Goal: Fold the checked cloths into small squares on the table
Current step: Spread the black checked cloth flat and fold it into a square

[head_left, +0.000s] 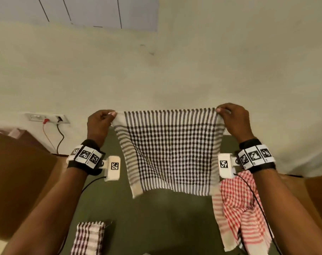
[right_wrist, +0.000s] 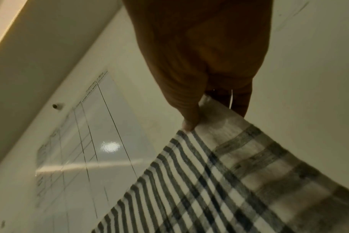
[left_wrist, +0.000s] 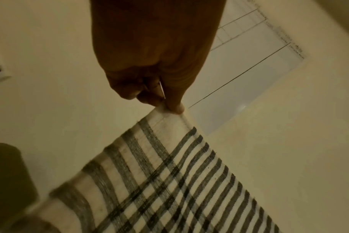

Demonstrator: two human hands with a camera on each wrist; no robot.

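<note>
A black-and-white checked cloth (head_left: 171, 151) hangs spread out in the air above the dark green table (head_left: 156, 218). My left hand (head_left: 108, 116) pinches its top left corner, and my right hand (head_left: 222, 112) pinches its top right corner. The left wrist view shows the left hand (left_wrist: 167, 105) with thumb and fingers closed on the black-and-white checked cloth (left_wrist: 169, 181) at its corner. In the right wrist view the right hand (right_wrist: 201, 116) grips the black-and-white checked cloth (right_wrist: 219, 181) at its pale border. A red-and-white checked cloth (head_left: 241, 212) lies crumpled at the right. A folded dark checked cloth (head_left: 89, 238) lies at the front left.
A pale wall (head_left: 174, 70) rises right behind the table, with a socket plate (head_left: 46, 117) and cables at the left. A ruled chart (head_left: 82, 11) hangs higher up. Brown wooden furniture (head_left: 18, 172) flanks the table at the left.
</note>
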